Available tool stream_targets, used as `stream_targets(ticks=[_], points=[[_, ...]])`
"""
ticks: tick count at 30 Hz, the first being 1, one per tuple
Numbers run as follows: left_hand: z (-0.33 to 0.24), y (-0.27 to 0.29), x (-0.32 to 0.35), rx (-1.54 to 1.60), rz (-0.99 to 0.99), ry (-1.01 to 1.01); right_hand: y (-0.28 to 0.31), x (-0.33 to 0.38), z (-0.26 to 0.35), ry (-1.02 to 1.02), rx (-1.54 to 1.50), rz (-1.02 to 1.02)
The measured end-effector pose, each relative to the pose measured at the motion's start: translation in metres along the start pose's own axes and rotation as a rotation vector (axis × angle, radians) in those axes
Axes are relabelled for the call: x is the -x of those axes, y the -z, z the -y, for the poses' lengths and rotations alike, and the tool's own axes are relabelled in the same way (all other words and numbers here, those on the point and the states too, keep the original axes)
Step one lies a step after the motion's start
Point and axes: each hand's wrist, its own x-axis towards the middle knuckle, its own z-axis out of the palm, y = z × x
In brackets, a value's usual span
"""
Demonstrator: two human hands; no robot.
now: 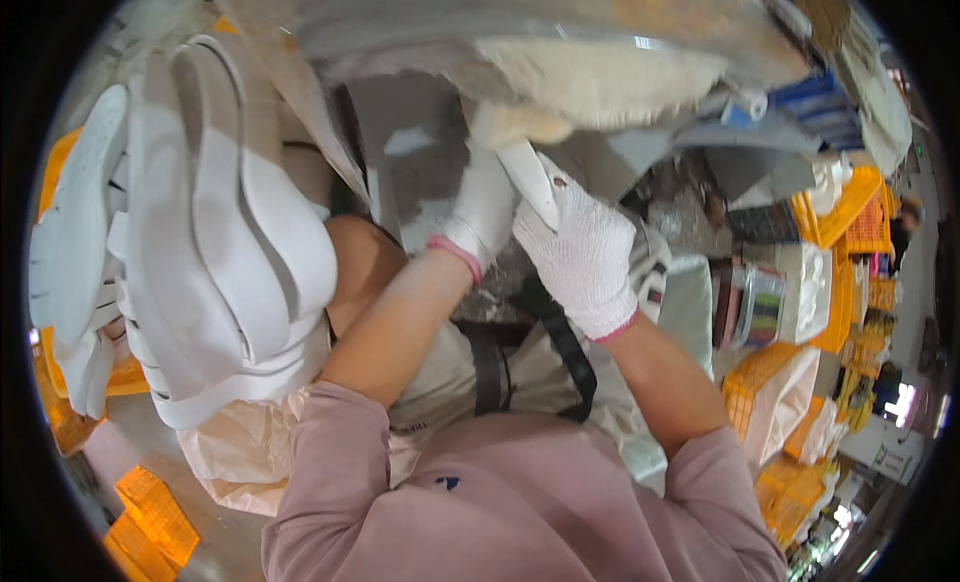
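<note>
A: What is the right hand (pixel 578 247) doing?

B: It is wearing a white knit glove with a pink cuff and is closing around a slim, curved white piece (pixel 530 185); the piece is slanting between the two hands, its lower end lying against the right glove.

A: And the left hand (pixel 480 202)?

B: It is wearing a matching glove and is sitting just beside the piece, on its left; its fingertips are hiding near the upper end, so I am not able to tell whether it is gripping or only steadying.

A: Where is that upper end pointing?

B: It is reaching up under a cream, ragged-edged covering (pixel 600 87) on the large grey machine housing (pixel 430 27); whether they are touching, I cannot tell.

A: What is standing to the left?

B: A big stack of white shoe soles (pixel 210 202) is leaning upright near the left forearm; a cream cloth sack (pixel 240 447) is showing below it; farther down, an orange crate (pixel 155 512) is resting on the floor.

A: And to the right?

B: More orange crates (pixel 765 387) are lining that side, some carrying pale goods; a mauve shirt (pixel 510 502) is filling the lower edge.
</note>
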Motion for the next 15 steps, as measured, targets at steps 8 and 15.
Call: stream_targets(ticks=[8, 15], points=[[0.019, 0.019, -0.006, -0.883, 0.27, -0.584, -0.025, -0.006, -0.005, -0.188, -0.155, 0.053], [-0.003, 0.021, 0.006, -1.285, -0.136, -0.58, -0.03, -0.016, 0.008, -0.149, -0.031, -0.049]])
